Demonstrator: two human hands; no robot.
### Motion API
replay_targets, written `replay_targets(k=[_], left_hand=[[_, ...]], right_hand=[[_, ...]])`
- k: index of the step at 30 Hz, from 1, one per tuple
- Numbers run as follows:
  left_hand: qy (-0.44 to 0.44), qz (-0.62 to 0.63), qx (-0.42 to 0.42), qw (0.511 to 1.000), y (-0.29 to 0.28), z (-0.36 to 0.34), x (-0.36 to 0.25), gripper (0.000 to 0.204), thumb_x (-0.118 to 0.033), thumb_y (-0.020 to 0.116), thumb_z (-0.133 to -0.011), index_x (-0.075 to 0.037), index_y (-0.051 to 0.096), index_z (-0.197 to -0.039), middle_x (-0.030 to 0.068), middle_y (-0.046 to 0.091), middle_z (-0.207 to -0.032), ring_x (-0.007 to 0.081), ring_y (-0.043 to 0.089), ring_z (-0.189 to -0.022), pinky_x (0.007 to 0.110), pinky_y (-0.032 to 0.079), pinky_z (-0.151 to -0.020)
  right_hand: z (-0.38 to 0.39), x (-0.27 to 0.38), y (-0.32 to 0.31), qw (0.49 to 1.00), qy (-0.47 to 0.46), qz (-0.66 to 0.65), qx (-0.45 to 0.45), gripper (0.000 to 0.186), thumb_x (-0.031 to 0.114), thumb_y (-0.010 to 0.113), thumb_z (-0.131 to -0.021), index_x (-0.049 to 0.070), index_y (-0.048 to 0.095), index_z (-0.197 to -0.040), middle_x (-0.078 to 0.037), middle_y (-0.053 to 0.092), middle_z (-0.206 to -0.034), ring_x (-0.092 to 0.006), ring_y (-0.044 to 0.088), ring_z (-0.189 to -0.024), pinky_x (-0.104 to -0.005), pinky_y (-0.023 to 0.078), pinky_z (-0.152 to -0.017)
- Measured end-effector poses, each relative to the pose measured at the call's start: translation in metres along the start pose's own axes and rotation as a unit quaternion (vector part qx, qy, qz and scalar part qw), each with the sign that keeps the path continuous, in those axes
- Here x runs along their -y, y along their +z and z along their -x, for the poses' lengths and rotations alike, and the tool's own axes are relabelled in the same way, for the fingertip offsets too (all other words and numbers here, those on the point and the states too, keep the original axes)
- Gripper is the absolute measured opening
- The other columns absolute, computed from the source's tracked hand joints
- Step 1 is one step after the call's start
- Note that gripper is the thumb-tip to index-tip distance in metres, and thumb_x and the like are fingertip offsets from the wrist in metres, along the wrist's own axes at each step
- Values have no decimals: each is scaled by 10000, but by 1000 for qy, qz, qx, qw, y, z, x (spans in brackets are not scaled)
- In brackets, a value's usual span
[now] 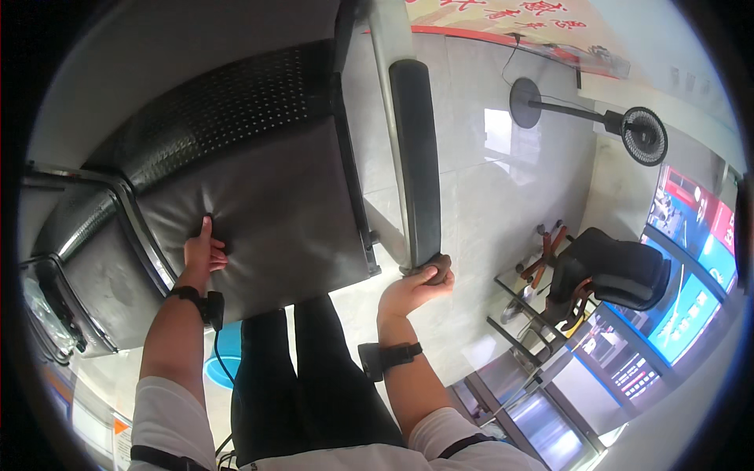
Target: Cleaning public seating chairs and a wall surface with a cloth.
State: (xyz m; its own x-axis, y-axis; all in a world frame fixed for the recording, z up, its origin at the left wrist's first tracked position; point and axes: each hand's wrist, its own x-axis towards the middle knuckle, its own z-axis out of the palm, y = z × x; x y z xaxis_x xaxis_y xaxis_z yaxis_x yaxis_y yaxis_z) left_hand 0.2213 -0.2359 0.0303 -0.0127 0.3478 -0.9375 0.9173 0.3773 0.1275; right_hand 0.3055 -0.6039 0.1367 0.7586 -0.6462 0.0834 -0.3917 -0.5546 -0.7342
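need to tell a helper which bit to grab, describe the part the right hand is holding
Start at the grey padded seat that the left hand presses. Along its right edge runs a long black padded armrest; the right hand grips its near end. It is slim and black, not broad and grey.

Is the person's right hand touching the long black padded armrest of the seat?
Touching. The head view shows the right hand wrapped around the near end of the long black padded armrest, with no gap.
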Motion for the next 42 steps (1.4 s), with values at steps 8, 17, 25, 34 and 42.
replay_targets(k=[8,17,25,34,42], left_hand=[[7,-14,-7,1000,3,1,4,835,-777,544,-861,45,649,-759,121,603,-543,230,643,-469,328,547,-416],[1,-24,-13,1000,-2,-1,7,842,-829,519,-830,5,625,-785,85,572,-530,216,653,-490,333,540,-427],[10,9,-4,1000,5,-1,6,814,-802,568,-824,8,628,-776,86,571,-515,223,653,-484,332,542,-422],[-7,1,11,1000,-1,9,-2,803,-754,556,-873,31,661,-738,135,640,-576,245,681,-518,334,556,-435],[2,9,54,999,-3,18,-8,787,-733,539,-896,32,679,-771,144,673,-626,245,696,-557,337,567,-486]], right_hand=[[-25,-4,5,945,290,-125,-82,372,260,440,-1077,17,419,-1357,-164,512,-1363,-282,565,-1189,-406,492,-966],[-4,37,2,972,201,-116,-43,312,103,468,-1042,15,414,-1337,-190,445,-1387,-314,514,-1236,-417,456,-1035],[-74,119,93,938,-292,127,136,467,98,616,-943,-34,450,-1358,-279,441,-1401,-468,485,-1244,-499,415,-1033],[-44,79,19,900,-277,214,258,550,10,607,-919,-75,404,-1422,-289,359,-1505,-462,317,-1433,-485,293,-1182],[15,-56,-126,857,7,349,379,357,88,679,-890,41,567,-1226,-196,599,-1258,-401,618,-1105,-480,509,-905]])
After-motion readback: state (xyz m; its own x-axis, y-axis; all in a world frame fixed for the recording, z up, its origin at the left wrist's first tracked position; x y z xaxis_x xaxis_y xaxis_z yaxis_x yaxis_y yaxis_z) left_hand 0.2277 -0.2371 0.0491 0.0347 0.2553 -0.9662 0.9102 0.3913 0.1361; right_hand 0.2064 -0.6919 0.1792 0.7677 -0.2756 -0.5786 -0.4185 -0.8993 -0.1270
